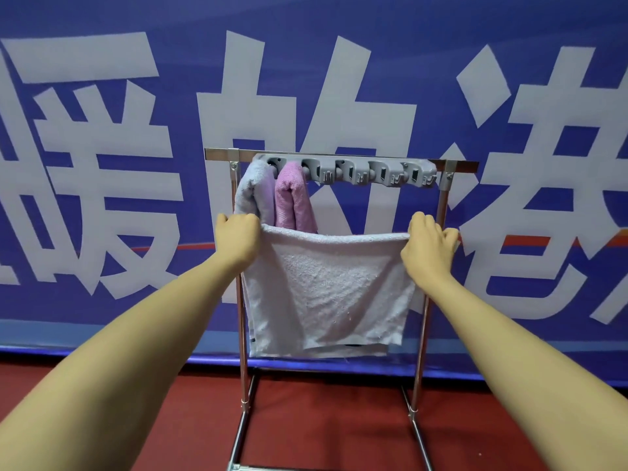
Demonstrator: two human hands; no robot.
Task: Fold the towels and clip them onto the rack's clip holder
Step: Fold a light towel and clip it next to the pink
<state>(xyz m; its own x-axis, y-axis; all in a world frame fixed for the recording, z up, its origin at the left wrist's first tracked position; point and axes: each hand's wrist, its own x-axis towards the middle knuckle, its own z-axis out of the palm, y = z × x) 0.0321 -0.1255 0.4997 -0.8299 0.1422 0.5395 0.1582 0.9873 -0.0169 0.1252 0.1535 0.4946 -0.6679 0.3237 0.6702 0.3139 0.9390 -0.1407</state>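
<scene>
my left hand (238, 236) has its fingers curled shut over the top left corner of the pale towel (326, 294), and my right hand (429, 244) is pinched closed the same way on the top right corner. the top edge runs nearly taut between the two grips, sagging a little in the middle. i judge i'm holding it stretched wide so the cloth hangs flat — that makes the next fold line up cleanly. the lower hem looks doubled, with a second layer showing below the front one, so i'd say it is folded once already and needs folding narrower before it will fit a clip.

the towel hangs in the air in front of the metal rack (441, 205), below the grey clip holder (360, 171) fixed along the top bar. of that holder's slots, the far left one holds a folded lavender towel (253, 188) and the next one a folded pink towel (292, 198), both draped down side by side. the slots to their right look empty, so the third is where i'd aim this one — my guess only. behind stands a blue banner (102, 130) with big white characters, on a red floor (326, 419).
</scene>
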